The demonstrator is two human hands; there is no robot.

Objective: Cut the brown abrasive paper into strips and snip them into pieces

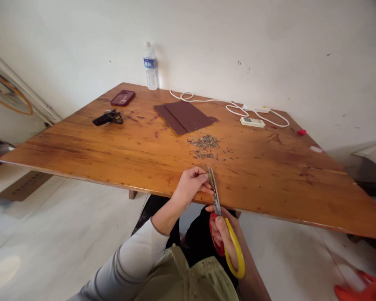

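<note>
My right hand (pixel 227 238) is closed through the red and yellow handles of a pair of scissors (pixel 221 221), its blades pointing up over the near edge of the wooden table (pixel 113 154). My left hand (pixel 191 186) pinches a small thin piece of something I cannot make out against the blades at the table edge. Just beyond lies a pile of fine clippings (pixel 205 144). Dark brown sheets (pixel 183 116) lie farther back on the table.
A water bottle (pixel 150 67) stands at the back by the wall. A dark red phone (pixel 123 98) and a black tool (pixel 107 118) lie at the back left. A white cable (pixel 232 108) and a white remote-like device (pixel 252 122) lie at the back right.
</note>
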